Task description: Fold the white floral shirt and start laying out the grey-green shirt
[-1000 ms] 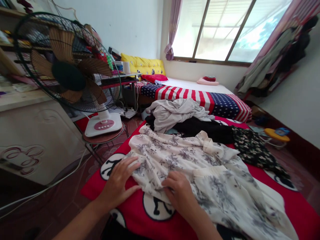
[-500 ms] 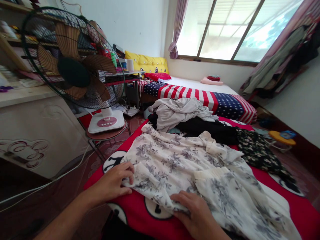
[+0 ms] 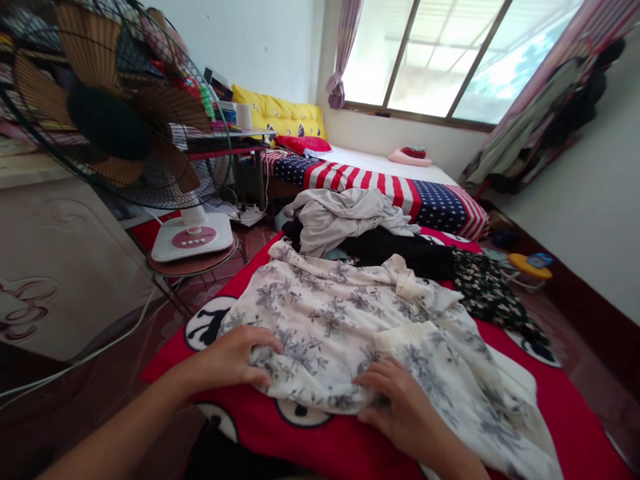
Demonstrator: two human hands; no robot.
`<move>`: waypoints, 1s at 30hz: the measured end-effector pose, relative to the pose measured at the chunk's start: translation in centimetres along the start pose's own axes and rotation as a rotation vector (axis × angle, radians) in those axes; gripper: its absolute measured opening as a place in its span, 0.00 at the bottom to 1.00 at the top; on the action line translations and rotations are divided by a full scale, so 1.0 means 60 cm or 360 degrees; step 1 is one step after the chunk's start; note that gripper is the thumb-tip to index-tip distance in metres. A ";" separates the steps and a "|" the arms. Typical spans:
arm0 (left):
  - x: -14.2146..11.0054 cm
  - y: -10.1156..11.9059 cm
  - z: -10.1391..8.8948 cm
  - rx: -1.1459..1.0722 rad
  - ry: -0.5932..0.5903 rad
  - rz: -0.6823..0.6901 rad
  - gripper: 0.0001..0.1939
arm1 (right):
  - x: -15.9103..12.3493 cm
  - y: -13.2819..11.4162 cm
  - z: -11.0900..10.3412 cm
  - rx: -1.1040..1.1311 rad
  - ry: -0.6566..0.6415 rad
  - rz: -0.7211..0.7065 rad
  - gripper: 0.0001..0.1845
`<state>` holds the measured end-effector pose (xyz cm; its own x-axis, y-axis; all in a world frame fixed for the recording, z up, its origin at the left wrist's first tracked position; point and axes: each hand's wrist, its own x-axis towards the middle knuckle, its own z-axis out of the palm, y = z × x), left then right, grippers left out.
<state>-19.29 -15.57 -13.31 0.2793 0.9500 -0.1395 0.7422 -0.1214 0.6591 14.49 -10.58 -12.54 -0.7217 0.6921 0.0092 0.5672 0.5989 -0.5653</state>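
Note:
A white shirt [image 3: 335,313] with grey flowers lies spread on a red cloth [image 3: 575,407] with round black-and-white prints. One cuffed sleeve [image 3: 405,338] is laid across its right part. My left hand [image 3: 245,360] curls over the shirt's near left corner, the fabric bunched between thumb and fingers. Along the near edge, my right hand [image 3: 397,403] pinches the hem, thumb below and fingers on top. The edge between both hands is turned up in a soft roll. Part of the fabric inside each grip is hidden.
Behind the shirt lie a crumpled light grey garment [image 3: 350,217], a black garment [image 3: 405,253] and a dark floral garment [image 3: 495,287]. A fan [image 3: 193,237] stands on a round stool at left. Farther back is a bed with a flag-patterned cover [image 3: 360,183].
My left hand has moved inward with the shirt's near left corner, and the near edge is now more rolled. The view has turned slightly right.

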 end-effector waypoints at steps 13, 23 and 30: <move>0.092 -0.034 -0.085 0.0365 0.1063 0.0043 0.04 | 0.079 0.055 -0.040 -0.0308 0.1058 0.0012 0.08; 0.108 0.014 0.005 0.0705 0.1116 0.0346 0.10 | 0.002 0.151 -0.055 -0.0363 0.1398 0.0528 0.13; 0.138 0.108 0.106 0.0131 0.0478 0.0778 0.13 | 0.000 0.176 -0.043 -0.0361 0.1018 0.0948 0.35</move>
<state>-8.29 -10.30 -14.93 0.4251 0.8165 0.3906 0.6187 -0.5771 0.5331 21.50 -3.23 -16.35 0.0369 0.9643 0.2621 0.8900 0.0876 -0.4474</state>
